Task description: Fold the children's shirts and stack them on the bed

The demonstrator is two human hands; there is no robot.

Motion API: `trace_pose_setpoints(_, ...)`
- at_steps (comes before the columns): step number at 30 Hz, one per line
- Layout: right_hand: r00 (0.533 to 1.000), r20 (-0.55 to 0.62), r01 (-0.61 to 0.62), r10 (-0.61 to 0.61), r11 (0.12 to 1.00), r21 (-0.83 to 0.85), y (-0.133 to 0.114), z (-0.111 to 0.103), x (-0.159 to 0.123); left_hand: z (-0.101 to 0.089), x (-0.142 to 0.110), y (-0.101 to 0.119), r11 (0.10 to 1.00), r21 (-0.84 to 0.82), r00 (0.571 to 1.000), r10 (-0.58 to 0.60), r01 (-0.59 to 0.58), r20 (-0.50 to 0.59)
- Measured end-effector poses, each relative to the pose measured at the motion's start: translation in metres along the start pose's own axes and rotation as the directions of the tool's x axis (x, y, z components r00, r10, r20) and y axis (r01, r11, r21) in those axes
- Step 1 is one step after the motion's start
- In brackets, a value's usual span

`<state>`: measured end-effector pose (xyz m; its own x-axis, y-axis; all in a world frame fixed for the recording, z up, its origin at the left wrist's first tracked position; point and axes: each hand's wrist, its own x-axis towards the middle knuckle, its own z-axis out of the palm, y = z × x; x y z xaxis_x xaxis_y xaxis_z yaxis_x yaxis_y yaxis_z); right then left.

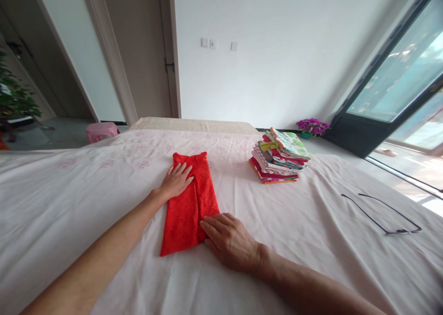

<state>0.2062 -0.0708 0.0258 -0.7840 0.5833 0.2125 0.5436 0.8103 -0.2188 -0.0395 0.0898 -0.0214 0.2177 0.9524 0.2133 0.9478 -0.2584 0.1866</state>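
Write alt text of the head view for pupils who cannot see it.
A person's left hand and right hand rest on folded red fabric, the left near its far end, the right at its near right edge. Right of it on the pale cover are stacked cloths and eyeglasses.

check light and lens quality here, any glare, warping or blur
Head view: glare bleaches the ground outside the glass door; wide-angle distortion tilts the far-left door; the red cloth, left hand and right hand look fairly sharp.
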Motion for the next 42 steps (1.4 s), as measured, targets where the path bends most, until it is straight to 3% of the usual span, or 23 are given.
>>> trace_pose_setpoints(5, 0.999, -0.010, -0.048, 0.049, 0.998, 0.039, 0.002, -0.003, -0.010, -0.017, -0.026, 0.009, 0.993, 0.026, 0.988, 0.118, -0.116, -0.100)
trace_pose_setpoints(9, 0.985, -0.010, -0.175, 0.174, 0.984, -0.034, 0.005, -0.007, -0.021, -0.037, -0.073, 0.031, 0.949, -0.035, 0.945, 0.310, -0.315, -0.101)
trace_pose_setpoints(14, 0.995, 0.075, -0.072, 0.073, 0.997, -0.019, 0.008, -0.013, -0.029, -0.049, -0.138, 0.047, 0.839, -0.182, 0.849, 0.527, -0.512, 0.042)
trace_pose_setpoints(19, 0.998, 0.055, 0.022, -0.026, 0.997, 0.079, 0.031, -0.027, -0.034, -0.065, -0.179, 0.023, 0.835, -0.171, 0.846, 0.533, -0.522, 0.015)
trace_pose_setpoints(25, 0.983, 0.091, 0.157, -0.157, 0.988, 0.002, 0.054, -0.032, -0.020, -0.079, -0.192, -0.018, 0.765, -0.185, 0.782, 0.622, -0.617, -0.034)
trace_pose_setpoints(31, 0.964, 0.080, 0.253, -0.255, 0.967, 0.039, 0.060, -0.020, 0.001, -0.075, -0.171, -0.008, 0.728, -0.117, 0.736, 0.674, -0.676, -0.063)
trace_pose_setpoints(34, 0.961, 0.050, 0.269, -0.273, 0.961, 0.068, 0.062, -0.019, 0.004, -0.073, -0.166, 0.001, 0.746, -0.146, 0.759, 0.645, -0.650, -0.085)
trace_pose_setpoints(37, 0.963, 0.041, 0.258, -0.266, 0.956, 0.138, 0.057, -0.024, 0.000, -0.074, -0.172, 0.004, 0.801, -0.281, 0.845, 0.528, -0.529, -0.085)
trace_pose_setpoints(40, 0.990, 0.044, 0.116, -0.134, 0.952, 0.283, 0.045, -0.030, -0.007, -0.080, -0.184, 0.009, 0.846, -0.459, 0.954, 0.299, -0.270, -0.009)
trace_pose_setpoints(42, 0.998, 0.022, -0.061, 0.057, 0.893, 0.447, 0.037, -0.030, -0.007, -0.083, -0.188, 0.016, 0.821, -0.569, 0.995, 0.086, -0.045, 0.045)
